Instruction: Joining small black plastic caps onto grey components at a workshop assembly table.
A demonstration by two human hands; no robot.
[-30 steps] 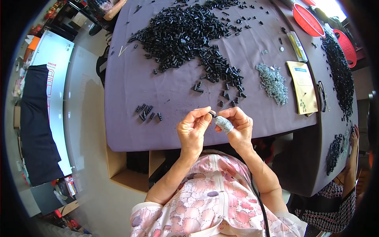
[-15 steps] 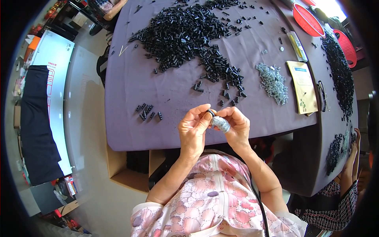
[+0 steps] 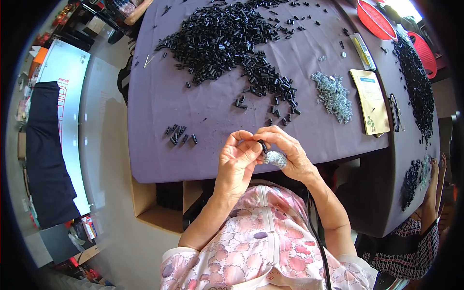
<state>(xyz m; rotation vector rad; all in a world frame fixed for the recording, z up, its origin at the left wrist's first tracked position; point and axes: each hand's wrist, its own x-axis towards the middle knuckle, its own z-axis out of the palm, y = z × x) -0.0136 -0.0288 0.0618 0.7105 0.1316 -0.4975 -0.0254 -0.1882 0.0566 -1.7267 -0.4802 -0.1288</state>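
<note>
Close in front of my body, my left hand [image 3: 235, 162] pinches a small black cylindrical piece [image 3: 262, 145] between thumb and fingertips. My right hand [image 3: 293, 154] meets it from the other side, its fingers bent over the top of the piece. A speckled silvery-grey wrapping [image 3: 274, 159] bulges at my right hand and seems to cover the thumb. Whether a tiny clear part sits between the fingertips is hidden. Left of my hands lies a small group of black pieces [image 3: 180, 134]. Beyond them spreads a large heap of black pieces [image 3: 220, 43].
A pile of small clear parts [image 3: 332, 96] lies to the right, beside a yellow booklet [image 3: 369, 104] and eyeglasses [image 3: 395, 112]. Red baskets [image 3: 376, 21] stand far right. Another person's hands [image 3: 435, 174] work at the adjoining table. An open cardboard box [image 3: 159, 220] sits below the table edge.
My right hand has turned, and its fingers have come over against the left fingertips. The wrapped part has shifted slightly right and down. The black piece stays between my hands.
</note>
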